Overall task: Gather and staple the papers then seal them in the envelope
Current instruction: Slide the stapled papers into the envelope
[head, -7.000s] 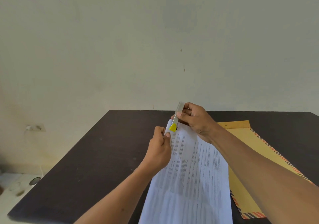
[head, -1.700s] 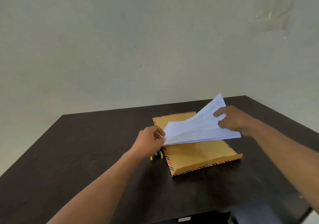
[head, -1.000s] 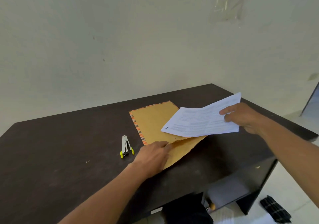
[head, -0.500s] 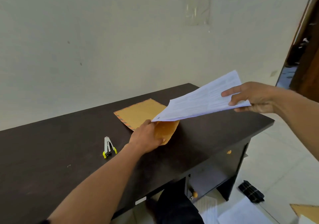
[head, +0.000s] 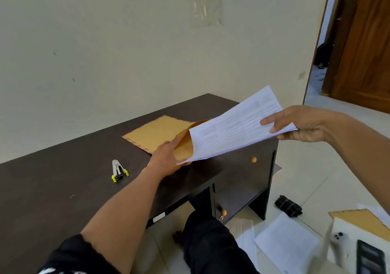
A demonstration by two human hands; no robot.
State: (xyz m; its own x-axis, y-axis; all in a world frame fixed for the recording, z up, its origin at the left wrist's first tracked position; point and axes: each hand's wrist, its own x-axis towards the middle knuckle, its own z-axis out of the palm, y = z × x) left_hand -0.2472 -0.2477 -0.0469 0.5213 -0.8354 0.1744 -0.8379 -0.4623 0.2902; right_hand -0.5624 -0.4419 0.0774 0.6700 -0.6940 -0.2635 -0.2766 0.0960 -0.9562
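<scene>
A brown envelope (head: 157, 133) with striped edges lies on the dark desk (head: 52, 189), its open end lifted off the surface. My left hand (head: 165, 158) grips that raised mouth and holds it open. My right hand (head: 304, 127) holds the stapled white papers (head: 232, 129) by their far end, above the desk's right edge. The papers' near corner sits at the envelope's mouth, just inside it. A small silver and yellow stapler (head: 118, 171) rests on the desk, left of my left hand.
The desk has drawers with round knobs (head: 253, 159) on its right side. Loose papers (head: 287, 244), another brown envelope (head: 363, 221), a phone (head: 369, 257) and a dark checked cloth (head: 288, 206) lie on the tiled floor. A wooden door (head: 363, 41) stands at the far right.
The stapler went from my right hand onto the desk. My left hand has taken the envelope's mouth and lifted it open; my right hand has brought the papers' corner to it. My view turned right.
</scene>
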